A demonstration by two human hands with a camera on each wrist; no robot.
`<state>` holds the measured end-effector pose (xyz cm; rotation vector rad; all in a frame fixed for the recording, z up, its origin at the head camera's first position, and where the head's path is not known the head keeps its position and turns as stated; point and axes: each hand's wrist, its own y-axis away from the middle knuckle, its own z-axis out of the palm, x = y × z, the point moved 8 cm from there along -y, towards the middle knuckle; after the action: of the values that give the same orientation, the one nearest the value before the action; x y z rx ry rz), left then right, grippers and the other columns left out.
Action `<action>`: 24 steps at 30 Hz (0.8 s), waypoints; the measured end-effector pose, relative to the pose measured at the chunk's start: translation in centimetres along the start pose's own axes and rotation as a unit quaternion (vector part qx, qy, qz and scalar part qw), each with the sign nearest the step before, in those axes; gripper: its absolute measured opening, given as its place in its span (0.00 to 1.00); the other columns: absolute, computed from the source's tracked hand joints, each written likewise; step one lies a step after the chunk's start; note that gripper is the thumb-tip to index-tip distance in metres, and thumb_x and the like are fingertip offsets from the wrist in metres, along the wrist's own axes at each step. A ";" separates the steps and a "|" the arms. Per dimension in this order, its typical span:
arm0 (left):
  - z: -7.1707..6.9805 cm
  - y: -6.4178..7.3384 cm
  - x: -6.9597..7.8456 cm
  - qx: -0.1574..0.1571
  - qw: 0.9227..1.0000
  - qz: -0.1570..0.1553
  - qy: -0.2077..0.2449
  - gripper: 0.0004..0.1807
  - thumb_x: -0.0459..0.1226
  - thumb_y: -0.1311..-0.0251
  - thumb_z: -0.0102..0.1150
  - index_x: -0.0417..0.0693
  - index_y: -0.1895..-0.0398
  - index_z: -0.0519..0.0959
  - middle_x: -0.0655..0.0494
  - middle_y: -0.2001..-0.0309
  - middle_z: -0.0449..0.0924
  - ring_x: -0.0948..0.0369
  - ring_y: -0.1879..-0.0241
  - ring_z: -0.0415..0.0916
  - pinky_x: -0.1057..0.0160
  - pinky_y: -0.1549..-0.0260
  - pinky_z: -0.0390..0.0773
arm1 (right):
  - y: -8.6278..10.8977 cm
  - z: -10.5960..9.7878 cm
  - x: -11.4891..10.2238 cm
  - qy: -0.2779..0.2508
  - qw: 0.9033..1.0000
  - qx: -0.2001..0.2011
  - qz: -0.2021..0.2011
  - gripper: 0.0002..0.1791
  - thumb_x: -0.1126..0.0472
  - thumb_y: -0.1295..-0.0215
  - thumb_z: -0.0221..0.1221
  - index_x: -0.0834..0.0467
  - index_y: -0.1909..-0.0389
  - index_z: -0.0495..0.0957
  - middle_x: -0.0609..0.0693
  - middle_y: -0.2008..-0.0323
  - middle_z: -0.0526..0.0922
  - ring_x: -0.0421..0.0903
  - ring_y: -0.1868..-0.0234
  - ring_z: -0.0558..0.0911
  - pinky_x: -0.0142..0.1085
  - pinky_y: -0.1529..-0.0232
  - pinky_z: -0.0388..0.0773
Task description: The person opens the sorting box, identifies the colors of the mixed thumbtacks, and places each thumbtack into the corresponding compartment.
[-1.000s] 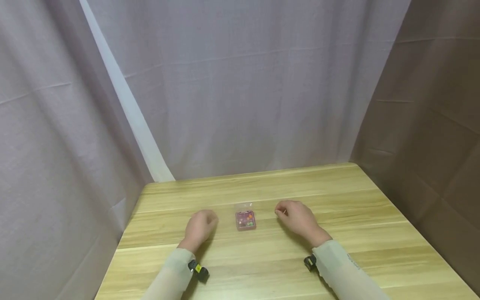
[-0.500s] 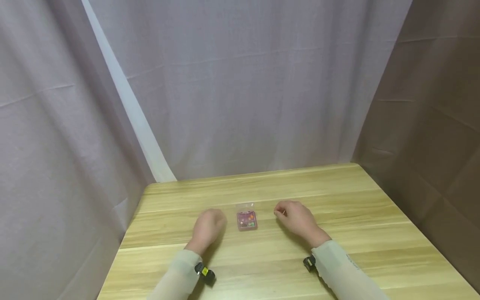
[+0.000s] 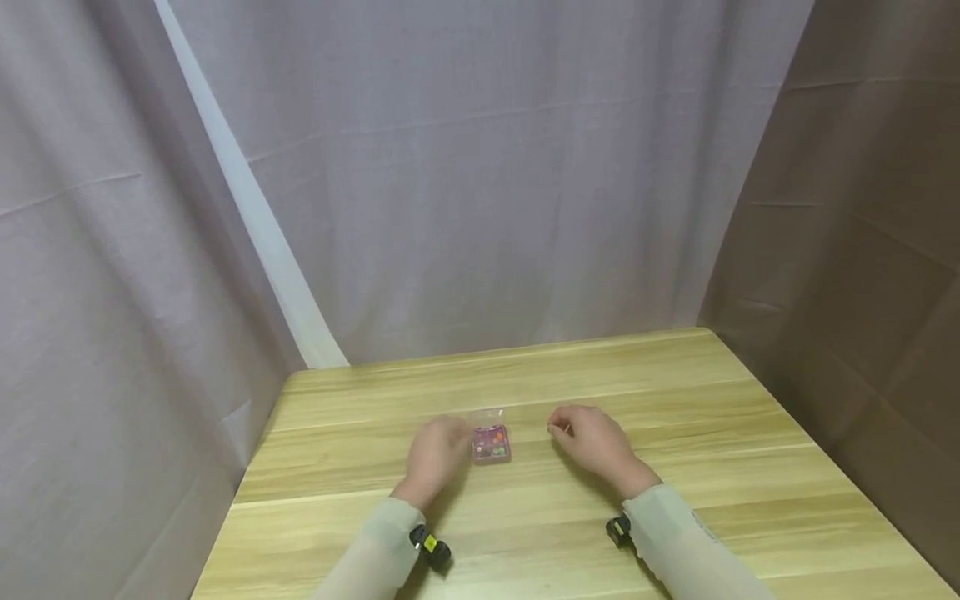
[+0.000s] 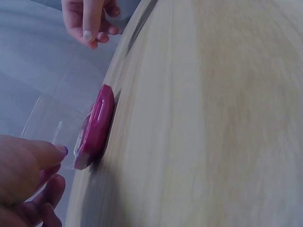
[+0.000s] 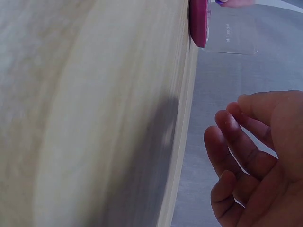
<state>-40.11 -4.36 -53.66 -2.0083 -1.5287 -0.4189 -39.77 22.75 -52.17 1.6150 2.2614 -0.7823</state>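
Note:
A small pink compartment box (image 3: 491, 447) sits on the table with its clear lid (image 3: 487, 414) raised at the far side. Small orange, green, brown and white pieces lie in its compartments. My left hand (image 3: 437, 454) hovers at the box's left edge, its fingertips overlapping that edge in the head view. Between thumb and finger it pinches a tiny blue-purple piece (image 4: 63, 150), mostly hidden by the fingers. To the right of the box, my right hand (image 3: 594, 439) hangs with loosely curled fingers and nothing visible in them.
The wooden table (image 3: 570, 533) has its far edge against a grey curtain (image 3: 480, 208). A darker curtain (image 3: 847, 275) hangs on the right. Black wrist cameras (image 3: 431, 548) are strapped at both sleeves.
My left hand has moved right, from a gap beside the box to its left edge. The right hand and the box have stayed in place.

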 end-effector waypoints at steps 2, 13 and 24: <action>0.2 0.1 0.0 0.002 1.000 -0.003 0.003 0.05 0.39 0.26 0.68 0.50 0.54 0.90 0.55 0.58 0.91 0.55 0.57 0.88 0.50 0.52 0.89 | 0.0 0.1 0.0 -0.003 1.000 -0.001 0.000 0.02 0.57 0.25 0.69 0.48 0.60 0.89 0.40 0.66 0.88 0.38 0.66 0.83 0.43 0.61 0.85; 0.7 0.1 0.0 0.009 1.000 0.003 0.007 0.07 0.38 0.28 0.70 0.48 0.52 0.90 0.53 0.55 0.92 0.53 0.54 0.88 0.48 0.50 0.88 | -0.1 0.5 -0.2 -0.004 1.000 -0.004 -0.005 0.02 0.58 0.25 0.69 0.49 0.60 0.89 0.40 0.66 0.88 0.38 0.65 0.83 0.43 0.60 0.85; 0.7 0.0 0.2 -0.003 1.000 0.010 0.006 0.09 0.40 0.26 0.68 0.48 0.49 0.90 0.52 0.53 0.91 0.53 0.52 0.87 0.47 0.49 0.88 | -0.2 1.2 -1.1 -0.015 1.000 -0.017 -0.016 0.05 0.55 0.27 0.71 0.52 0.60 0.89 0.39 0.65 0.88 0.38 0.64 0.84 0.44 0.57 0.86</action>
<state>-40.07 -3.82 -54.08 -2.0202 -1.4989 -0.4272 -39.70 21.19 -52.59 1.5456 2.2726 -0.7655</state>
